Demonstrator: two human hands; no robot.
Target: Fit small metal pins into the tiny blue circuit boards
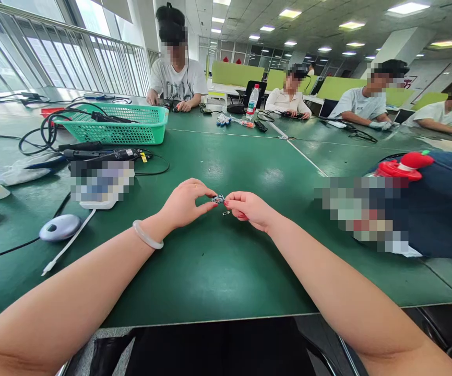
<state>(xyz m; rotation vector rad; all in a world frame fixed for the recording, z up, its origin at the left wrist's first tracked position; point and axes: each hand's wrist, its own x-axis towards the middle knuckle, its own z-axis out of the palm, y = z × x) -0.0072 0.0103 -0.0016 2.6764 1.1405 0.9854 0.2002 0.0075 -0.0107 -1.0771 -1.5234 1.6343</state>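
Observation:
Over the green table's middle, my left hand pinches a small circuit board between thumb and fingers. My right hand meets the board's right end, thumb and index finger closed together on that edge. Just below the right fingertips shows a tiny pale piece; whether it lies on the table or hangs from the fingers I cannot tell. Fine details of the board are too small to make out. A pale bangle circles my left wrist.
Left of my hands lie a white device, a lavender mouse-like object and a white cable. Behind them stands a green basket with black cables. A dark blue bag sits at right. Several people work across the table.

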